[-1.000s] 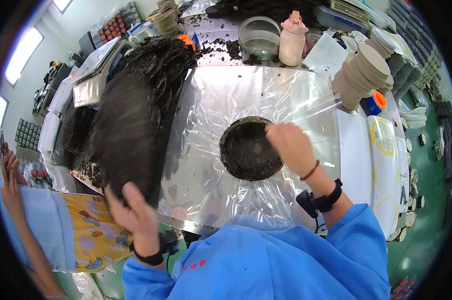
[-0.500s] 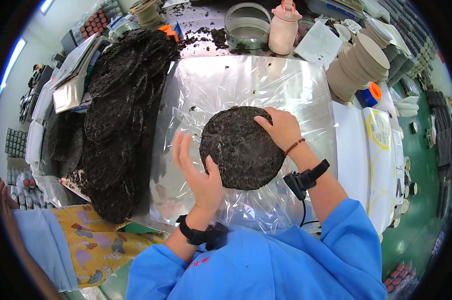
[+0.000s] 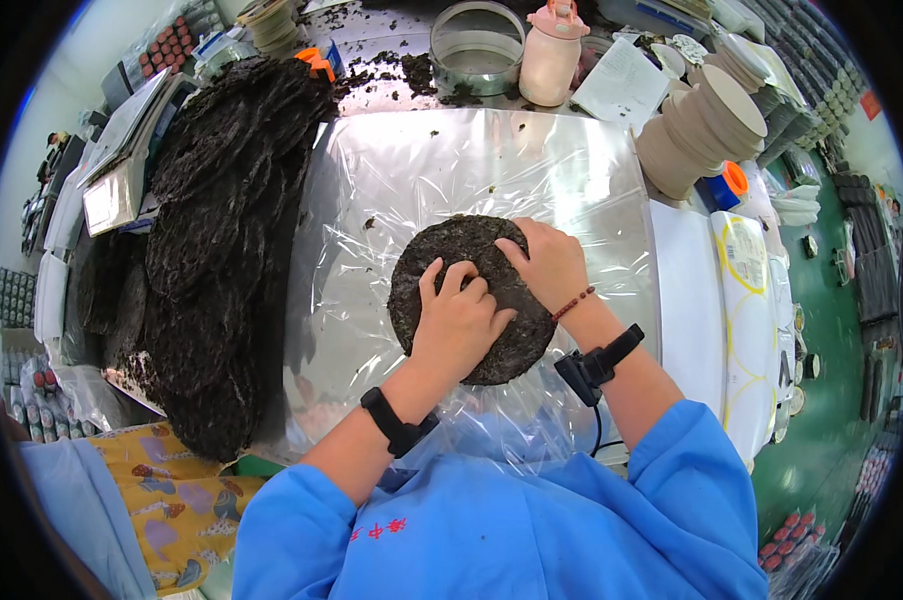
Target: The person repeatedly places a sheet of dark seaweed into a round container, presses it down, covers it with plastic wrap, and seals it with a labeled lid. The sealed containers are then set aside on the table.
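The dark disc (image 3: pixel 481 250) lay, in the head view, over the middle of a shiny, film-covered sheet (image 3: pixel 401 170) on the bench (image 3: pixel 376 30), with the right hand (image 3: pixel 549 262) grasping its upper-right rim, thumb on top, and the left hand (image 3: pixel 456 318) palm-down across its face, fingers bent and gripping nothing. Its rough, matted surface suggested a fairly light, unslippery piece, stiff enough to stay flat yet liable to crumble, so broad holds at opposite rims looked safest.
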Motion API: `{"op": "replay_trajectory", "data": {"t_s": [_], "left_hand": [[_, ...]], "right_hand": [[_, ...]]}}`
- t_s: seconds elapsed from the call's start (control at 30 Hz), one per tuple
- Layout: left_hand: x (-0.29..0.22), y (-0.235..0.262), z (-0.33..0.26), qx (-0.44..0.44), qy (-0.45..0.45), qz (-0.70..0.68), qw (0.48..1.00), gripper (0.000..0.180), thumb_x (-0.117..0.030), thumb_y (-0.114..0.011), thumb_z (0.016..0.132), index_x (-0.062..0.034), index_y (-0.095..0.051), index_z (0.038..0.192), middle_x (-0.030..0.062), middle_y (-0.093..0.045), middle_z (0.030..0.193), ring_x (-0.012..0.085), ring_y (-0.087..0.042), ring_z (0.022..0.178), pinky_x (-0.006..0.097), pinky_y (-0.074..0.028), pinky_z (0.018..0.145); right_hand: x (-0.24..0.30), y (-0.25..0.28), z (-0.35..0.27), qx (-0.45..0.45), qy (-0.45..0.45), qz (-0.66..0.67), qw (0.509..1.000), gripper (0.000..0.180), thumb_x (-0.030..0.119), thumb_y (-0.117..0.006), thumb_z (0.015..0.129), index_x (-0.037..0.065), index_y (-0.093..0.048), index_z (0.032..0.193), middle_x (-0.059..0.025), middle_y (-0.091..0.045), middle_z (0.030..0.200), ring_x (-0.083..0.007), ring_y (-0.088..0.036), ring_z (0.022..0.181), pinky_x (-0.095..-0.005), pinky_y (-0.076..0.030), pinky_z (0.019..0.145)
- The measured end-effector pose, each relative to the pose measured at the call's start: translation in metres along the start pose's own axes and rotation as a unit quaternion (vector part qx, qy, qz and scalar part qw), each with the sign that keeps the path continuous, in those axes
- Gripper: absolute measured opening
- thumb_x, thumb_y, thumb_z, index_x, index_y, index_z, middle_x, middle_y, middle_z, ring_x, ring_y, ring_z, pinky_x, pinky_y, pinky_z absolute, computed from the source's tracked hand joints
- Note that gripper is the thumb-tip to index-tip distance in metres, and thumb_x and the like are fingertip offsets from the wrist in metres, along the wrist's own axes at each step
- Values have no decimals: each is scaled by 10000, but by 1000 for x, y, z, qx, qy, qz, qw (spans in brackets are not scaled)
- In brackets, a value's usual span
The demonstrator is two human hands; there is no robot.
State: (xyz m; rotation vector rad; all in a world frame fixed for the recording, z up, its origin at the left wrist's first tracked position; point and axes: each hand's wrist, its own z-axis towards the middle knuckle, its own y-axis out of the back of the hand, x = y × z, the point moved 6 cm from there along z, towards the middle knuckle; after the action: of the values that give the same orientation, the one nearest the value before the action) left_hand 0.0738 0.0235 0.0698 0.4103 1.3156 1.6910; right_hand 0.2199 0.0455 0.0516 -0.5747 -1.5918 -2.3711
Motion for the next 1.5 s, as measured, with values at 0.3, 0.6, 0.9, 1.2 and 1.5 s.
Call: {"op": "replay_trajectory", "data": {"t_s": [0.3, 0.6, 0.9, 1.2, 1.5], "left_hand": [[-5, -15, -3, 30, -39, 36, 998, 213, -271, -625, 853, -84, -664, 759, 100, -669, 760, 228, -632, 822, 395, -397, 948], [-10, -12, 0, 28, -62, -5, 998, 173, -181, -617, 867, -22, -604, 799, 108, -585, 758, 278, -568, 807, 422, -371, 943], [-11, 10, 1, 11, 31, 4, 999, 524, -229, -688, 795, -5, -492, 1227, 224, -405, 1351, 384, -338, 1305, 497, -218, 1107], [2, -23, 1, 96, 34, 34, 994, 827, -493, -589, 846, 48, -344, 1421, 235, -206, 1541, 346, -129, 1458, 558, -35, 1148], [11, -33, -9, 133, 54, 41, 989, 839, -586, -482, 891, -42, -260, 1490, 243, -115, 1563, 356, -40, 1471, 595, 0, 1131]], "right_hand": [[18, 0, -7, -6, 65, -15, 998, 234, 279, -605, 853, 48, -630, 827, -148, -634, 823, -344, -636, 734, -442, -514, 627], [5, 2, -9, -24, 19, -11, 999, 271, 310, -620, 879, 57, -562, 955, -107, -618, 784, -321, -638, 665, -419, -498, 583], [0, -7, -7, -19, 16, 41, 999, 268, 313, -600, 880, 69, -567, 986, -123, -640, 826, -344, -648, 718, -434, -511, 614], [-2, 4, -8, -4, 15, 11, 1000, 220, 284, -556, 888, 77, -606, 942, -107, -658, 885, -315, -655, 799, -442, -527, 643], [28, -4, -14, 2, 176, -146, 973, 86, 151, -603, 798, 105, -556, 853, -59, -590, 726, -239, -625, 582, -341, -493, 535]]}}
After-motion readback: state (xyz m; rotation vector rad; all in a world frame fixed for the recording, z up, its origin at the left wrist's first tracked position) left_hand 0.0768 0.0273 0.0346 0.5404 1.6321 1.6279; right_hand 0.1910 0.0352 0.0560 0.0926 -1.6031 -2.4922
